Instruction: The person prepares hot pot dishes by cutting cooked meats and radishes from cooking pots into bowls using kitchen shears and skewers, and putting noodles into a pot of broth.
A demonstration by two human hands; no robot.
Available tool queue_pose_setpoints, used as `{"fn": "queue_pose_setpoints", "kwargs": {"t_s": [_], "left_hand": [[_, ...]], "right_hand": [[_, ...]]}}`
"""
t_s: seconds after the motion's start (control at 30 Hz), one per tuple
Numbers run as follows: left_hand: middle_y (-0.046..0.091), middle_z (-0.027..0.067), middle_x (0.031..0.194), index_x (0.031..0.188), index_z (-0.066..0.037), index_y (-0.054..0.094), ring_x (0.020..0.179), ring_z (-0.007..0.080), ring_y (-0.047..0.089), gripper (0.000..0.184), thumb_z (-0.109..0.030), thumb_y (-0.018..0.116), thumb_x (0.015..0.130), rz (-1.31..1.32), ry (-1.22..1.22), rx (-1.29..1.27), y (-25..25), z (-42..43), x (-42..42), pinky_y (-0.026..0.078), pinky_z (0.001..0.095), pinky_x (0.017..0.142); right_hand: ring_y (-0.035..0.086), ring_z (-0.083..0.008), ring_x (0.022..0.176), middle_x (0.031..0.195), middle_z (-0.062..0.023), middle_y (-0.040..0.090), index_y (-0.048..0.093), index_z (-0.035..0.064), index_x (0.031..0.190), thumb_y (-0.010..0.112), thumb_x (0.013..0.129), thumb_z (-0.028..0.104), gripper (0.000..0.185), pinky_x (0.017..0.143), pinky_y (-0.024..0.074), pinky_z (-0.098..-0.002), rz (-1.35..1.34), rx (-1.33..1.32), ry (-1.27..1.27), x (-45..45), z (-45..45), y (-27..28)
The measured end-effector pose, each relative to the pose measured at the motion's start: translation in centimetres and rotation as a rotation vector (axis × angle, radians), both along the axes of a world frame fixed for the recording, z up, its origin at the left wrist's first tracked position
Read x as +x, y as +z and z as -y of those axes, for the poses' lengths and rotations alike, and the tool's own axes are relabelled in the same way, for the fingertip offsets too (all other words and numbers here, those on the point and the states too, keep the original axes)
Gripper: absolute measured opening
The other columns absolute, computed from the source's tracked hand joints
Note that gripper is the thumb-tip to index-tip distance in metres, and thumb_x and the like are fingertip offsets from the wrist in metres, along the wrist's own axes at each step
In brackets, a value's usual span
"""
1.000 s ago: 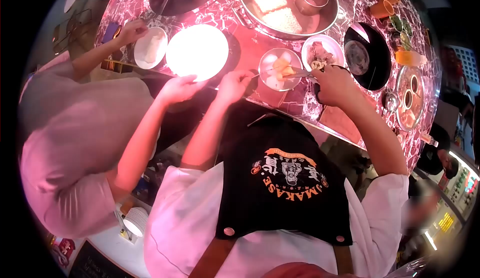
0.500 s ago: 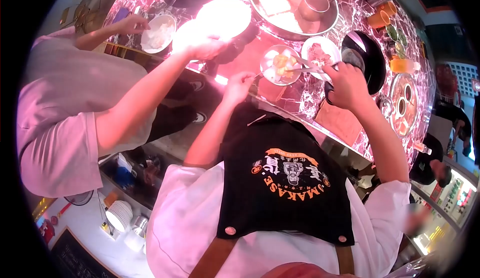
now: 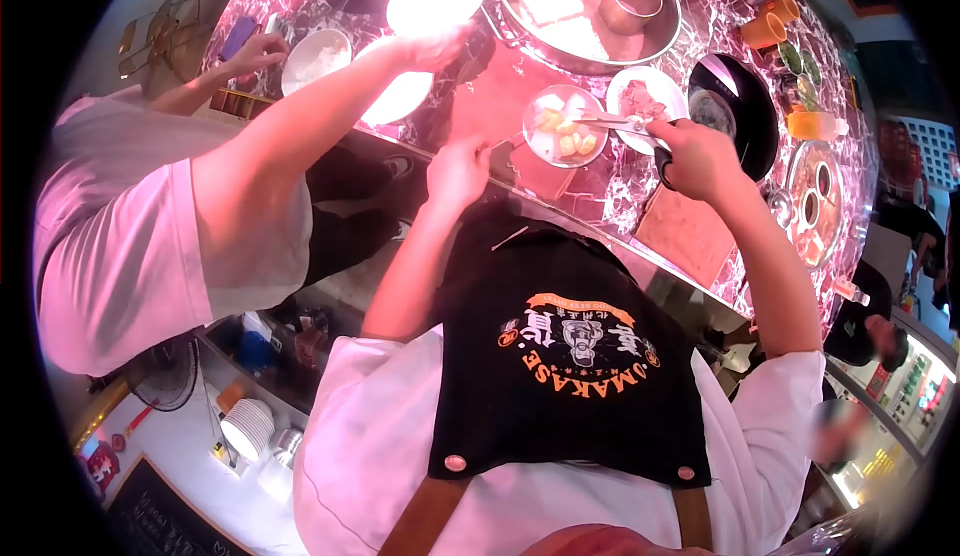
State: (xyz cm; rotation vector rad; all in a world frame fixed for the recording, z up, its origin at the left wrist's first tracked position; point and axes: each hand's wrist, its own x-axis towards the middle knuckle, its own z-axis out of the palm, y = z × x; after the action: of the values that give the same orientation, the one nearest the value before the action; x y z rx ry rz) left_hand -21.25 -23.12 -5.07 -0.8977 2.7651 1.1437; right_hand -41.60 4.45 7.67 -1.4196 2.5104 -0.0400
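Note:
My right hand is closed around the handles of a pair of scissors. The blades reach left over a round bowl that holds pale and yellow pieces of food. Left of that bowl, my left hand pinches a thin stick pointing toward the bowl; its exact kind is too small to tell. Beside the scissors stands a white plate with pinkish-brown meat pieces.
A co-worker's arm reaches across the counter at left, near bright white plates and a white bowl. A large metal pan stands behind my bowl. Right of the meat are a black bowl and a sauce bottle.
The scissors have risen slightly and their blades look closer together. My left hand has shifted a little left. The co-worker's hand has moved up and right, uncovering a lower white plate.

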Motion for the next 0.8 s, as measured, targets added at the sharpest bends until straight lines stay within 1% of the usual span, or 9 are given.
{"fn": "queue_pose_setpoints", "kwargs": {"t_s": [0.07, 0.3, 0.4, 0.43, 0.5, 0.6, 0.63, 0.7, 0.8], "left_hand": [[0.071, 0.0146, 0.097, 0.105, -0.013, 0.072, 0.092, 0.0357, 0.067, 0.019, -0.021, 0.062, 0.092, 0.012, -0.042, -0.054, 0.4, 0.3, 0.0, 0.053, 0.0444, 0.079], [0.070, 0.0135, 0.097, 0.103, -0.012, 0.073, 0.090, 0.0349, 0.067, 0.015, -0.016, 0.065, 0.091, 0.018, -0.190, -0.163, 4.5, 0.7, -1.1, 0.054, 0.0414, 0.075], [0.070, 0.0139, 0.097, 0.101, -0.009, 0.072, 0.089, 0.0355, 0.067, 0.014, -0.014, 0.065, 0.090, -0.072, -0.199, -0.158, 5.3, 2.2, -1.4, 0.054, 0.0413, 0.075], [0.070, 0.0137, 0.096, 0.103, -0.010, 0.071, 0.088, 0.0353, 0.068, 0.016, -0.014, 0.064, 0.090, -0.122, -0.195, -0.142, 5.5, 2.6, -1.8, 0.054, 0.0451, 0.075], [0.070, 0.0139, 0.094, 0.102, -0.008, 0.071, 0.088, 0.0353, 0.068, 0.014, -0.011, 0.063, 0.090, -0.199, -0.139, -0.085, 5.7, 3.0, -3.3, 0.054, 0.0434, 0.075], [0.070, 0.0150, 0.093, 0.101, -0.006, 0.070, 0.086, 0.0344, 0.068, 0.013, -0.006, 0.064, 0.090, -0.249, -0.068, 0.135, 4.8, 3.4, -6.8, 0.054, 0.0401, 0.074], [0.070, 0.0150, 0.094, 0.102, -0.005, 0.071, 0.087, 0.0336, 0.069, 0.014, -0.006, 0.064, 0.089, -0.248, -0.085, 0.125, 4.5, 3.4, -8.0, 0.054, 0.0394, 0.075], [0.072, 0.0144, 0.096, 0.103, -0.005, 0.071, 0.087, 0.0327, 0.070, 0.015, -0.005, 0.064, 0.090, -0.302, -0.158, 0.094, 4.7, 3.5, -10.2, 0.054, 0.0389, 0.077], [0.072, 0.0143, 0.096, 0.105, -0.002, 0.071, 0.087, 0.0285, 0.069, 0.015, -0.005, 0.064, 0.092, -0.352, -0.187, 0.179, 3.0, 3.7, -11.8, 0.053, 0.0356, 0.078]], "right_hand": [[0.066, -0.0354, 0.092, 0.098, -0.0141, 0.067, 0.064, 0.0157, 0.122, 0.062, 0.078, 0.007, 0.046, 0.078, 0.0538, -0.0449, 0.060, 0.213, -0.160, 1.1, 1.5, 3.1], [0.066, -0.0329, 0.098, 0.104, -0.0155, 0.065, 0.061, 0.0172, 0.129, 0.063, 0.079, 0.011, 0.050, 0.082, 0.0546, -0.0453, 0.110, 0.185, -0.206, 2.0, 1.0, -3.6], [0.064, -0.0338, 0.101, 0.103, -0.0146, 0.063, 0.061, 0.0169, 0.126, 0.067, 0.075, 0.011, 0.052, 0.085, 0.0525, -0.0449, 0.189, 0.214, -0.243, 1.1, -0.3, -1.8], [0.061, -0.0344, 0.103, 0.104, -0.0140, 0.061, 0.060, 0.0179, 0.125, 0.069, 0.073, 0.012, 0.053, 0.086, 0.0511, -0.0446, 0.235, 0.238, -0.248, 0.4, -0.3, -0.3], [0.062, -0.0342, 0.100, 0.098, -0.0129, 0.062, 0.061, 0.0192, 0.123, 0.069, 0.070, 0.011, 0.054, 0.084, 0.0509, -0.0446, 0.301, 0.190, -0.295, -1.1, -0.2, 3.6], [0.065, -0.0336, 0.095, 0.100, -0.0132, 0.065, 0.062, 0.0229, 0.124, 0.070, 0.072, 0.018, 0.053, 0.081, 0.0534, -0.0448, 0.200, 0.173, -0.397, -6.0, -0.2, 6.4], [0.066, -0.0335, 0.094, 0.098, -0.0134, 0.066, 0.062, 0.0205, 0.123, 0.069, 0.075, 0.018, 0.049, 0.079, 0.0535, -0.0457, 0.029, 0.102, -0.400, -7.9, 0.2, 6.1], [0.068, -0.0341, 0.091, 0.093, -0.0133, 0.068, 0.063, 0.0165, 0.120, 0.067, 0.078, 0.017, 0.042, 0.079, 0.0545, -0.0459, -0.085, 0.136, -0.457, -13.4, 2.9, 5.9], [0.070, -0.0316, 0.093, 0.097, -0.0136, 0.072, 0.071, 0.0123, 0.105, 0.064, 0.080, 0.019, 0.026, 0.080, 0.0556, -0.0435, -0.139, 0.340, -0.416, -21.9, 7.2, 1.4]]}}
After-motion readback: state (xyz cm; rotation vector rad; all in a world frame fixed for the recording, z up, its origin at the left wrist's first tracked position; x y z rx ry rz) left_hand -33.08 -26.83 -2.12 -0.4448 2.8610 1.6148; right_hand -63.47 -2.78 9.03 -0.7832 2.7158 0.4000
